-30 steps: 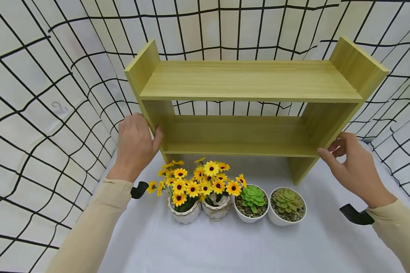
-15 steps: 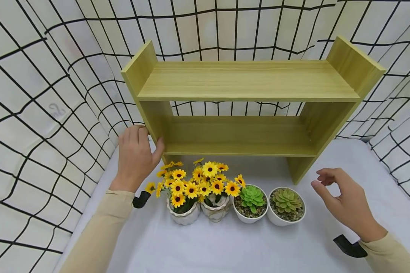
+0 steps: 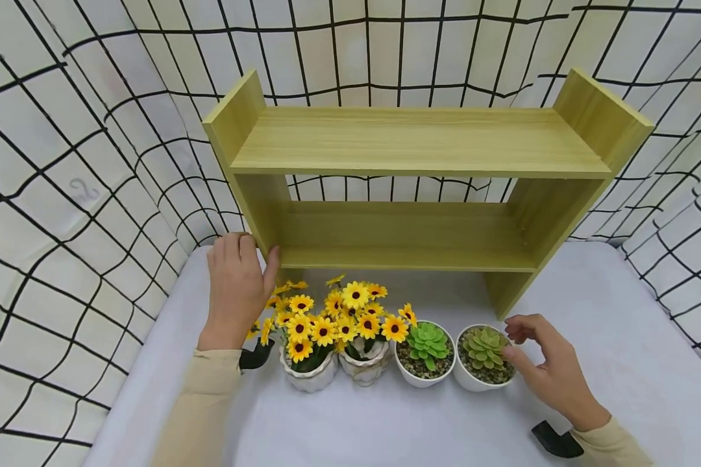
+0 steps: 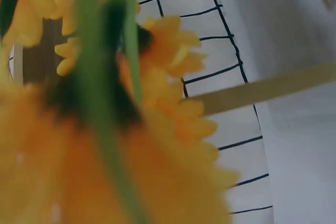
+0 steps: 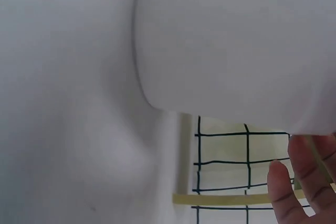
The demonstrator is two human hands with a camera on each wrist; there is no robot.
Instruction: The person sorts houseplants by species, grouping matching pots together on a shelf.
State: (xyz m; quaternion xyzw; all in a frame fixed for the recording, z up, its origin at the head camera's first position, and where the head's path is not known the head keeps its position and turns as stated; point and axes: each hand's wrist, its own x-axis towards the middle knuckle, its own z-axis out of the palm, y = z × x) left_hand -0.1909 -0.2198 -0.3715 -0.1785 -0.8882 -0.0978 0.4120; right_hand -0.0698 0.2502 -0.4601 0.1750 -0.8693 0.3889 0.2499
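My left hand grips the left side panel of a two-tier wooden shelf, thumb on the front and fingers on the outer side. Out of focus, yellow artificial flowers fill much of the left wrist view, which does not show that hand. My right hand is at the right rim of the rightmost potted succulent, its thumb tip by the leaves. In the right wrist view, the white pot stands large, with relaxed fingers beside it; firm contact cannot be made out.
Left of that pot, in a row before the shelf, stand a bright green succulent and two pots of yellow flowers. A white cloth covers the table. Black-gridded white walls enclose the back and sides.
My right hand has let go of the shelf's right side panel and come down leftward to the rightmost succulent. The left hand has slid lower along the left panel.
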